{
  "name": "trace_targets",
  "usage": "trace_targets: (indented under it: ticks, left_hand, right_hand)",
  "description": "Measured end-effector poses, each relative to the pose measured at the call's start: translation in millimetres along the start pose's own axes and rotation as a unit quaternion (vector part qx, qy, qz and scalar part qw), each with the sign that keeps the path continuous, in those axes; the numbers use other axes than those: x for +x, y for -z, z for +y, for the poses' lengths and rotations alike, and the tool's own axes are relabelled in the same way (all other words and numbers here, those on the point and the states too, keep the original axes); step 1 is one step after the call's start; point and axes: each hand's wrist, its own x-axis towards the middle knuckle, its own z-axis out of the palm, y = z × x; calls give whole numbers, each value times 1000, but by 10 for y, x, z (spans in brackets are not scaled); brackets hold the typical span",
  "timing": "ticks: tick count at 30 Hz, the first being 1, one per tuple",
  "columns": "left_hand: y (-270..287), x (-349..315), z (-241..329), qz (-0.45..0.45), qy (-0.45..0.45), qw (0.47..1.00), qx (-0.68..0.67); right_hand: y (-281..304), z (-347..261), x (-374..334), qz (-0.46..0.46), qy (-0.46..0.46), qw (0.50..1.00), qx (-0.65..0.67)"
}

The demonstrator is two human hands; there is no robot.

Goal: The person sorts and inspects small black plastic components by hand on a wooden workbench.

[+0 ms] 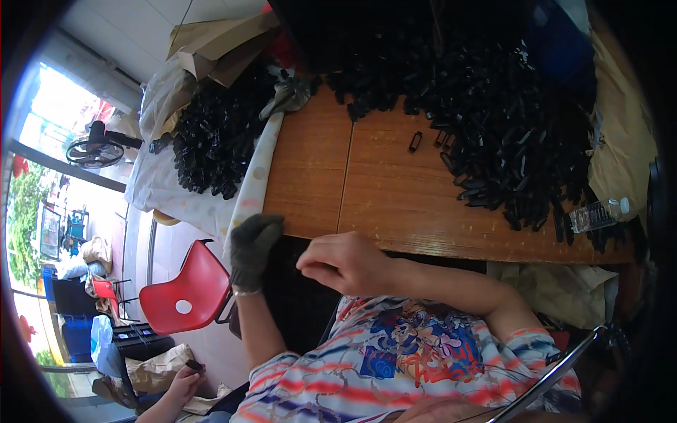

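Observation:
My left hand, in a grey-green work glove, is at the table's near left edge with its fingers curled in; whatever they may hold is hidden. Bare, my right hand is bent inward just off the near edge, its fingers closed, and I cannot see anything between them. On the wooden table lies a big heap of small black plastic pieces, reaching from the back to the right side. A few black frame-like pieces lie apart from it, nearer the middle.
Another black heap lies on plastic sheeting at the left, beside a grey cloth or glove. A clear bottle lies at the right edge. Left are a red chair and a fan. Another person's hand holds something dark.

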Motion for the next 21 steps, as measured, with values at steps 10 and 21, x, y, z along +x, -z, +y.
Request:
trace_targets:
  ticks: [10,21]
  left_hand:
    - [-1556,1782,388,51,-102,988,100]
    - [-2042,2180,423,81,-118,952,270]
  right_hand:
    - [848,-1392,-327,134,186,824,518]
    - [1010,-1471,-452,104,259,840,465]
